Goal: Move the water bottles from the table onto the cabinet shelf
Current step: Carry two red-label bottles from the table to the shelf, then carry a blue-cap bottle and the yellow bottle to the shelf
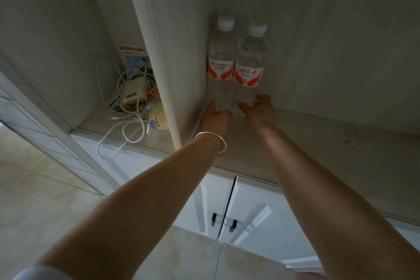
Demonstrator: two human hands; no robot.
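Two clear water bottles with white caps and red-and-white labels stand upright, side by side, in the back left corner of the cabinet shelf [306,138]. My left hand [216,118] is curled round the base of the left bottle [221,61], thumb on its left side. My right hand [258,110] holds the base of the right bottle [250,68], with thumb and fingers on either side. Both bottle bottoms are partly hidden behind my fingers.
A vertical cabinet divider [163,70] stands just left of the bottles. The compartment to its left holds tangled white cables [127,125], a cream device [134,93] and small items. White cabinet doors with dark handles [223,223] are below the shelf.
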